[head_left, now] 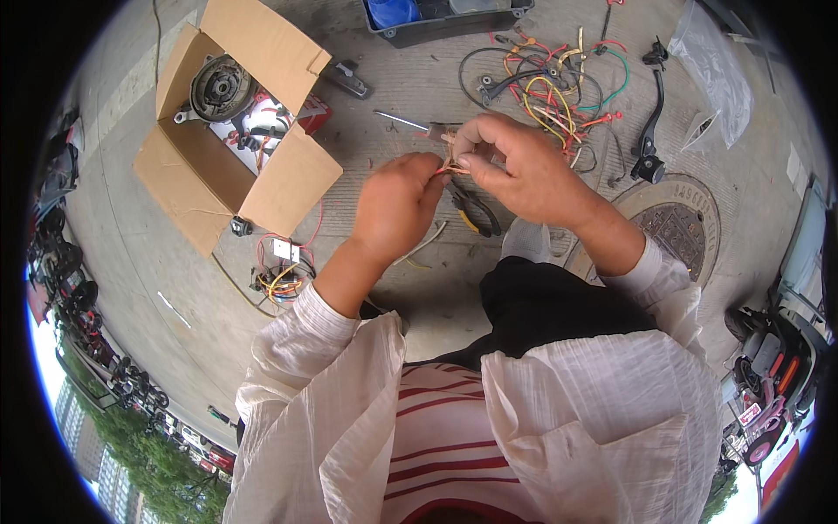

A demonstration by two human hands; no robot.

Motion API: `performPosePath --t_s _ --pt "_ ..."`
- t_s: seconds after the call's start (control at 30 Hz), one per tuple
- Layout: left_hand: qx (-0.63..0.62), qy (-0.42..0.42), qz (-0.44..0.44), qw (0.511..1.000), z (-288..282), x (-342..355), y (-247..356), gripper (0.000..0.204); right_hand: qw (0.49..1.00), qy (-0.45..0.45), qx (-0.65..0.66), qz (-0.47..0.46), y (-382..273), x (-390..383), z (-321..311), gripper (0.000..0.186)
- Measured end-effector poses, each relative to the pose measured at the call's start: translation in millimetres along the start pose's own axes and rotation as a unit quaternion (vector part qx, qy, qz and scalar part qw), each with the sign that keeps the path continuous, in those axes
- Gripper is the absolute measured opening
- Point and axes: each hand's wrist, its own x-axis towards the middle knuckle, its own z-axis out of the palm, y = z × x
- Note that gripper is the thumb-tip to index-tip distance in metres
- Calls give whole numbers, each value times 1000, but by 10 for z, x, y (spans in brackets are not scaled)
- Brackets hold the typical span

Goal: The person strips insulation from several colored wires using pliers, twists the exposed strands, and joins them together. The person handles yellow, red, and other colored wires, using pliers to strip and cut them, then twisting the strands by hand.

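My left hand [394, 203] is closed, with thumb and finger pinching thin red and tan wires [451, 169]. From the other side my right hand [522, 164] pinches the same wires, its fingertips almost meeting those of the left. Which strand each hand holds is too small to tell. Just beyond the fingers a screwdriver [403, 120] lies on the ground, its handle end partly hidden. Pliers [477, 211] with black and yellow handles rest on the ground below the hands.
A tangled wiring harness [559, 83] spreads at the far right, beside a black lever [648, 131] and a clear plastic bag [711, 74]. Left stands an open cardboard box [205, 179] of parts. A black tray [449, 28] is farther off; more wires [284, 275] lie near left.
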Motion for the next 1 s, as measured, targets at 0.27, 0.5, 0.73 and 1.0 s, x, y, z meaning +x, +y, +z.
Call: performPosePath --t_s 0.27,0.5,0.73,1.0 --pt "-33 -63 -22 997 18 -53 18 13 989 -37 135 -36 36 -15 141 6" --pt "30 -5 -77 997 47 -265 -426 13 987 67 137 50 298 -24 -192 3" --pt "-514 78 -316 794 -209 -72 -407 15 997 75 -7 35 278 -37 -170 9" --pt "-693 -18 -303 654 -53 217 208 16 989 112 85 54 168 35 111 13"
